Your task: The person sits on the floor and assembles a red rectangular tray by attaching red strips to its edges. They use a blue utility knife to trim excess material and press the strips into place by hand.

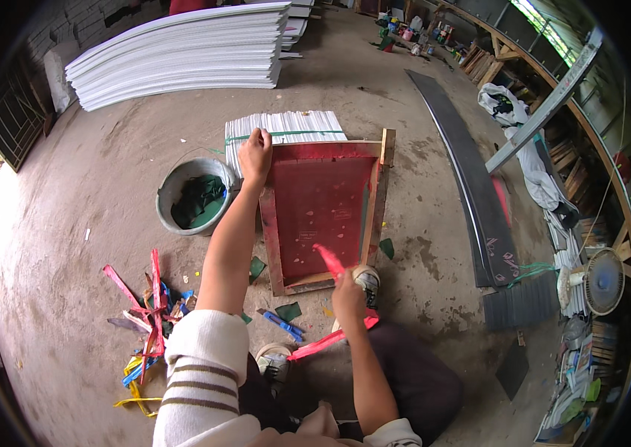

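Note:
A wooden screen-printing frame (270,246) with red mesh stands tilted in front of me, its lower edge near my shoes. My left hand (256,158) is closed at its upper left corner, the fingertips partly hidden. In my right hand (349,302), closed in front of the frame's lower right part, is a bright red strip of tape (328,259). One end sticks up over the mesh; another length trails down left toward my shoe. On the floor below the frame lies a blue utility knife (280,325), with dark green scraps (288,311) around it.
Left of the frame stands a grey bucket (162,197) with dark green material inside. Nearer me lies a heap of coloured strips (155,313). A strapped stack of white sheets (293,123) sits behind the frame. Long black sheeting (464,186) and a fan (602,281) are at right.

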A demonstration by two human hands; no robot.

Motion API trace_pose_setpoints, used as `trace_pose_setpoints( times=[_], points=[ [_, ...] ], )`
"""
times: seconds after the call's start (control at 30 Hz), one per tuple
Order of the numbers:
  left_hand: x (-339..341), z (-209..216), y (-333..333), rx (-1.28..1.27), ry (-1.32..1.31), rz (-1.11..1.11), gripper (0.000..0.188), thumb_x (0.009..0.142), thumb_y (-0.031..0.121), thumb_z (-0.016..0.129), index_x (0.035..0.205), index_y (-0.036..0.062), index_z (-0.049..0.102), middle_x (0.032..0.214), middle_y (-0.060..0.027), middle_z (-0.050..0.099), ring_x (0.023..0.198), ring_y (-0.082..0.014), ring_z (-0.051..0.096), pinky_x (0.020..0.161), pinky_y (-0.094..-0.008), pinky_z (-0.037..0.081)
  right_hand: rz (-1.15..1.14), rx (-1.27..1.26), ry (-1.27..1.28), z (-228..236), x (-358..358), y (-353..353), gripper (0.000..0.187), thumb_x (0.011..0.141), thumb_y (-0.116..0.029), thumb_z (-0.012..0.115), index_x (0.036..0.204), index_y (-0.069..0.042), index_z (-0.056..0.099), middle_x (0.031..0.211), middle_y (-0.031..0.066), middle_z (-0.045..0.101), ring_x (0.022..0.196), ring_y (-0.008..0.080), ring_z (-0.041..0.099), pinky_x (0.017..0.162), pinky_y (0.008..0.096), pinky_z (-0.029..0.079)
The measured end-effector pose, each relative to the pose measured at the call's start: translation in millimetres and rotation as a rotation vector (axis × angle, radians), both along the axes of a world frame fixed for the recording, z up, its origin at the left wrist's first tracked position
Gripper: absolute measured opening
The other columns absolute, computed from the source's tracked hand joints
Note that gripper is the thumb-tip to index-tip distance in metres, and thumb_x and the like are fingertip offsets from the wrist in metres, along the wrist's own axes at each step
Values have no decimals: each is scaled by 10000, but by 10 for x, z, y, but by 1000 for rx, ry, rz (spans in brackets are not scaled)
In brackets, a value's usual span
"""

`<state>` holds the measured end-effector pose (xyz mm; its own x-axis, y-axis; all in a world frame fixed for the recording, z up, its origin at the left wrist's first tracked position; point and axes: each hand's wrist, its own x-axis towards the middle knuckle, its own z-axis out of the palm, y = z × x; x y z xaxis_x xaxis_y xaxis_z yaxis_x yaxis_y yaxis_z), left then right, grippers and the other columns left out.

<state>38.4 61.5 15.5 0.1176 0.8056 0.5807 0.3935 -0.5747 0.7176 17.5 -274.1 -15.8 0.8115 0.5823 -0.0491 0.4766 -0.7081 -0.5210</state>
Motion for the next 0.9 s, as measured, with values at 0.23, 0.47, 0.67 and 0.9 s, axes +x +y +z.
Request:
trace_pose_setpoints(
  times=[0.23,0.47,0.67,0.9],
  points=[
    [-80,44,-102,17,30,-5,299,894,291,502,746,37,553,660,-181,615,622,-387,596,556,-459,450,77,237,0,296,114,107,304,966,-266,371,1024,-5,516,718,217,613,719,396,610,630,480,453],
    [-356,257,-388,-75,-1,-112,313,888,301,533,817,-4,540,725,-197,633,697,-390,617,622,-452,475,-41,541,324,646,-57,-153,465,973,-395,346,1004,-10,605,698,57,609,580,159,577,585,301,461],
    [-660,409,-999,-108,-245,-210,348,836,311,647,814,-18,533,794,-178,612,697,-332,615,682,-415,485,-95,619,60,1152,343,-461,541,942,-453,392,950,32,632,792,217,629,722,330,621,679,395,452],
    [-801,40,-1363,72,-279,-379,843,687,206,773,1318,-59,280,1278,-233,374,1182,-364,399,996,-400,341,53,488,-16,1803,1126,-690,515,899,-455,461,717,-17,662,567,80,623,548,183,634,612,320,475]
  ],
)
